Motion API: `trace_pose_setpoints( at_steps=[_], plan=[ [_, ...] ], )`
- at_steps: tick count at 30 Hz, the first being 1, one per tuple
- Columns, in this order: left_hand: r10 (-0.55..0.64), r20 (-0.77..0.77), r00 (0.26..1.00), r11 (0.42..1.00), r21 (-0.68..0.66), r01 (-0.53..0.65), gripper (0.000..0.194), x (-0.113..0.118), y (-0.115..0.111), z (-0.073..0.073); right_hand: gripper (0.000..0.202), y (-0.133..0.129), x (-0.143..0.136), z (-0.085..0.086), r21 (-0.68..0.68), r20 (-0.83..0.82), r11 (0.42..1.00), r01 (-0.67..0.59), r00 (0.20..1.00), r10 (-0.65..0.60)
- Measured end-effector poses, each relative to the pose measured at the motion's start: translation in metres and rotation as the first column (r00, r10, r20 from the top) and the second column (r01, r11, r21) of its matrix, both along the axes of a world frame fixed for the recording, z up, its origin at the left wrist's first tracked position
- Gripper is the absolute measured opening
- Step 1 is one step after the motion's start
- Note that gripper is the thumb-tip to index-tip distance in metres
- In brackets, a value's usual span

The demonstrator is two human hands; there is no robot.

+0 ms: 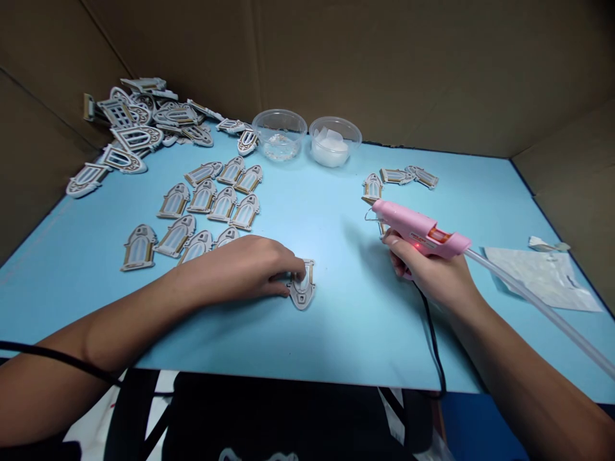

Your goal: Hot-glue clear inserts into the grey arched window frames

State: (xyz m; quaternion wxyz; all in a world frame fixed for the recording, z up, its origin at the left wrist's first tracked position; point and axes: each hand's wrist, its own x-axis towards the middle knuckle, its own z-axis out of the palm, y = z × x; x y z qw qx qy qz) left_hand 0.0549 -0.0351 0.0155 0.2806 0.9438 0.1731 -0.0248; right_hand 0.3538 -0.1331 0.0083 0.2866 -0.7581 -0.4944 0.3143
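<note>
Cardboard walls [408, 70] boxed in a blue table [336, 346], its near edge at six o'clock. Toward twelve stood two clear tubs: the left tub [262, 137] held pale bits [280, 148], the right tub [354, 142] white wads [330, 150]. A heap of ornaments [148, 112] crowded ten; a packet [542, 275] lay at three. Near the centre, the left hand [262, 262] touched a toy window [303, 298], its arch toward six; whether the fingers pinched it, I couldn't tell. Toward three, the right hand [437, 272] gripped a pink glue gun [408, 223], with blue tabletop between the hands.
</note>
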Motion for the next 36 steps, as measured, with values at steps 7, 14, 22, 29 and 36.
trace_pose_setpoints(
  at_steps=[7,14,22,29,36],
  plan=[
    [-0.047,-0.005,0.999,0.999,-0.025,0.047,0.007,0.000,0.000,-0.002,0.029,-0.001,0.000,0.000,-0.009,-0.010,1.000,0.015,1.000,-0.015],
    [-0.036,0.023,0.999,0.999,0.028,0.035,0.011,-0.002,0.001,-0.005,0.031,0.000,-0.001,0.001,-0.005,-0.007,1.000,0.011,1.000,-0.011],
    [-0.086,-0.006,0.996,0.982,0.171,0.086,0.027,0.003,-0.010,0.003,0.030,0.000,0.000,0.000,-0.015,-0.008,1.000,0.012,1.000,-0.012],
    [0.070,-0.024,0.997,0.974,0.218,-0.063,0.018,-0.002,0.001,0.009,0.029,0.000,-0.001,-0.001,-0.002,-0.030,1.000,0.016,0.999,-0.017],
    [0.175,-0.036,0.984,0.983,0.070,-0.172,0.049,-0.006,0.009,0.012,0.028,0.001,0.004,0.001,0.132,-0.110,0.979,0.153,0.984,-0.139]
  ],
)
